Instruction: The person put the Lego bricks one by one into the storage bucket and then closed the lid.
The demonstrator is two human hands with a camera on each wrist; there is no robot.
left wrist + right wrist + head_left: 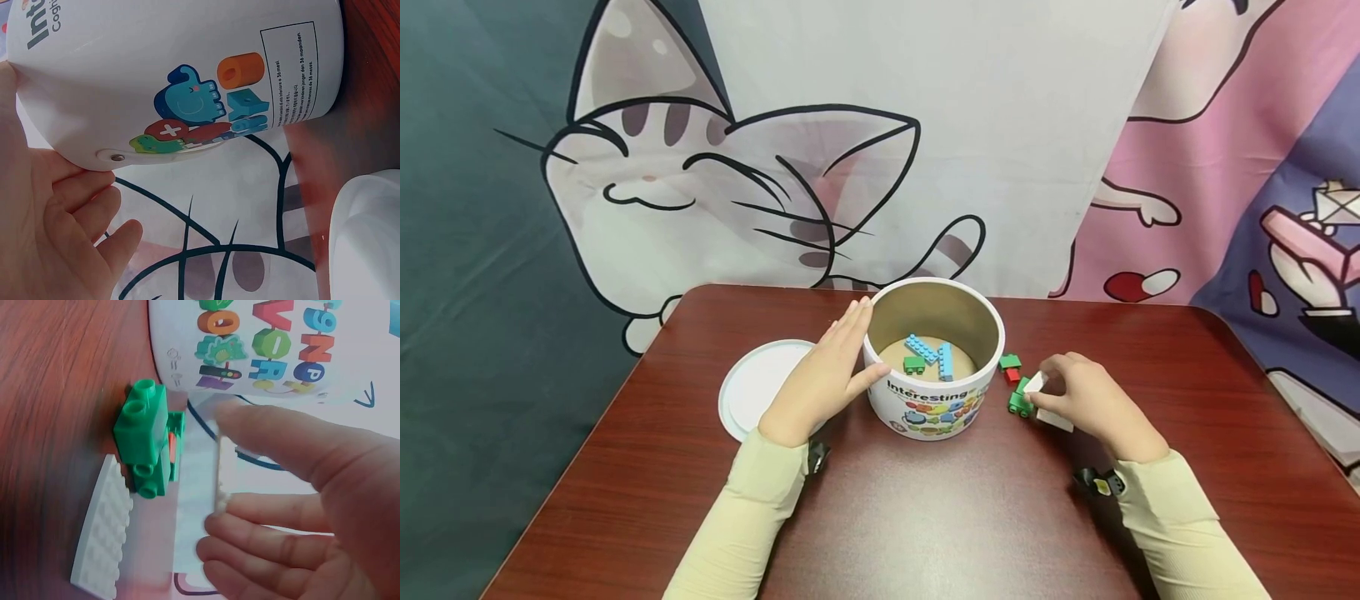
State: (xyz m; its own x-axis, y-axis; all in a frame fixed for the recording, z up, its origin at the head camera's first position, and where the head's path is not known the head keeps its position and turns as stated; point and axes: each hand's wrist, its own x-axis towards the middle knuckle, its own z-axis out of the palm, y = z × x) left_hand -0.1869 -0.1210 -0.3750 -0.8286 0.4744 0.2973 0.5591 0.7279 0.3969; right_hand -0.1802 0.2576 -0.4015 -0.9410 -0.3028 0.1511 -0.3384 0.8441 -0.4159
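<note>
A round white tub (887, 406) with printed toy pictures stands upright in the middle of the table. My left hand (820, 385) rests against its left side, fingers extended toward the rim. Inside lie two blue toy bricks (945, 363) and a green brick (914, 365). To the right of the tub, my right hand (1092, 398) pinches a white toy brick (224, 472) between thumb and fingers, just over the table. Below it lies a second white brick (103, 534) with studs. Beside that are green bricks (142, 428) and a red brick (1012, 376).
A round white lid (747, 392) lies left of the tub, partly behind my left forearm. The dark red wooden table (925, 517) ends at a back edge close behind the tub. A cartoon-cat cloth (820, 192) hangs beyond it.
</note>
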